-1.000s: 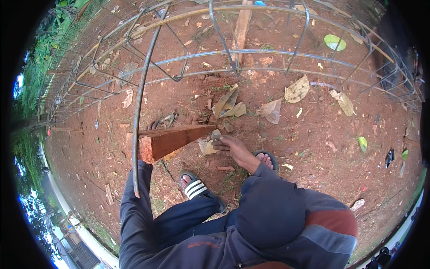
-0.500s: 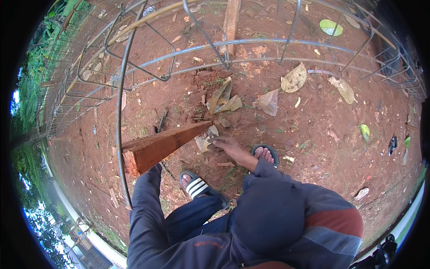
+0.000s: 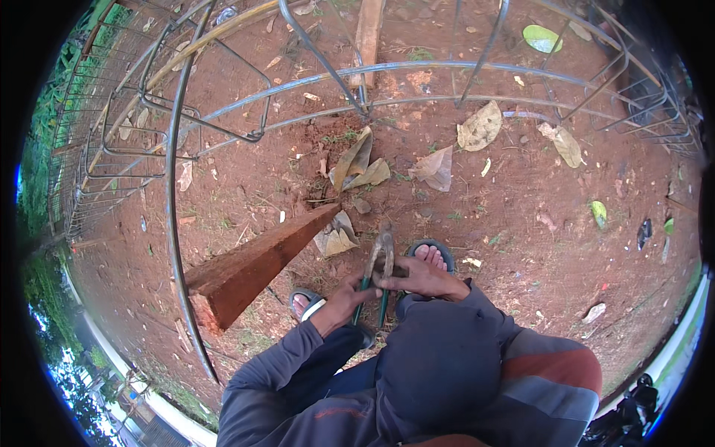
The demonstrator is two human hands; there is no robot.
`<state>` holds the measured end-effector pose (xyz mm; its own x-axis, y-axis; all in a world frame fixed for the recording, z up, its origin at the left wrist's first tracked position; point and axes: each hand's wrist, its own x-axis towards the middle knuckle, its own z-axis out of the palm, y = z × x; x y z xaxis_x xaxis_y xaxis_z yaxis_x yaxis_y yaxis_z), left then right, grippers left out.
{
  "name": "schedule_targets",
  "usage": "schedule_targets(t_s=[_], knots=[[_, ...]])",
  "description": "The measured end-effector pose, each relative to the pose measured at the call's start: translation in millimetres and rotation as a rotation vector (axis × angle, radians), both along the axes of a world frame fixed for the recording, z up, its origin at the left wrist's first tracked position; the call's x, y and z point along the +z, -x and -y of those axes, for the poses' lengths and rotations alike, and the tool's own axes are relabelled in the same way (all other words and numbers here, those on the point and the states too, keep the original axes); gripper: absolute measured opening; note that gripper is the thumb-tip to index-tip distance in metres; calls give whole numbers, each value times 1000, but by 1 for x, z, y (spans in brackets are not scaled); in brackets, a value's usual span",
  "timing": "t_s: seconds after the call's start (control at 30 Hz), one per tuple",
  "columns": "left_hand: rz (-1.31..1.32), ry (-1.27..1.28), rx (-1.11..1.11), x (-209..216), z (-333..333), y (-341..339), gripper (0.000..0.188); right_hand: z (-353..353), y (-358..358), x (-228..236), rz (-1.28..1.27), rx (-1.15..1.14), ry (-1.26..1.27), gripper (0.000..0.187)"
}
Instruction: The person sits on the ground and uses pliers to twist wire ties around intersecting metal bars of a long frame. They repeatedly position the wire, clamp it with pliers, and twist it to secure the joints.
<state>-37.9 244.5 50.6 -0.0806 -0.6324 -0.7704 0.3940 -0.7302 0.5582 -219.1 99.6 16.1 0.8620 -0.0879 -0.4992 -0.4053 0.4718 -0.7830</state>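
A pair of pincers [image 3: 383,246] with a rusty metal head and green handles is upright between my hands, its head pointing away from me. My left hand [image 3: 344,299] grips it by the left green handle. From the other side my right hand [image 3: 428,278] closes on it, fingers at the lower part of the metal, partly covering the right handle. The handles are slightly apart. A reddish wooden post [image 3: 261,261] slants beside my left hand, and a dry leaf [image 3: 337,237] lies just beyond the hands.
A cage of bent steel bars [image 3: 320,77] spans the far side, and one bar [image 3: 173,186] runs down past the post's near end. Another timber [image 3: 369,37] lies beyond. Dry leaves [image 3: 480,127] are scattered on red soil. My sandalled feet [image 3: 432,255] are close by.
My left hand has come out from behind the wooden post with the pincers. My right hand has drawn back from the dry leaf and met them. The view has shifted slightly.
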Motion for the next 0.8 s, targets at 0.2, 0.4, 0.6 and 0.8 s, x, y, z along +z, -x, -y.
schedule_targets(t_s=[0.2,0.4,0.6,0.8], knots=[[-581,343,293,-80,88,-12,57,80,-19,19,22,-330,236,50],[-855,434,319,-91,128,-28,70,113,-40,49,48,-401,304,37],[-985,483,346,-94,141,-29,71,119,-42,45,22,-454,336,35],[-1066,502,402,-95,139,-24,69,120,-46,49,-10,-401,413,32]])
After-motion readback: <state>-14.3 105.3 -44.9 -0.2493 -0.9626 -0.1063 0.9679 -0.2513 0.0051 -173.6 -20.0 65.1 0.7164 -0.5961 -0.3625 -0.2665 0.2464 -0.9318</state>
